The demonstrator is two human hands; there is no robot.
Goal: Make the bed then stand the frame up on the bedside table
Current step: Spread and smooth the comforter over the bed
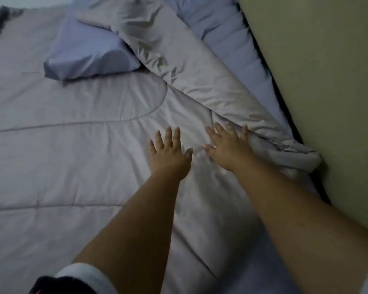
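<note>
Grey comforter [72,155]: its rolled fold [189,77] runs diagonally up-frame, touching the right hand [227,149]; left hand [168,155] alongside, both flat, fingers [175,134] spread.

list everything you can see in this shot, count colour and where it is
comforter: one, grey, quilted, spread over most of the bed, its right edge bunched into a long roll running toward the wall
pillow: one, pale blue, upper left, lying on the comforter beside the roll
sheet: one, pale blue, showing upper right between the roll and the wall
wall: one, beige, along the right side
frame and bedside table: none in view
sleeve: one, white, bottom left, on the left arm
left hand: one, fingers spread flat, pressing on the comforter at centre
right hand: one, fingers spread flat, pressing on the comforter against the roll
</note>
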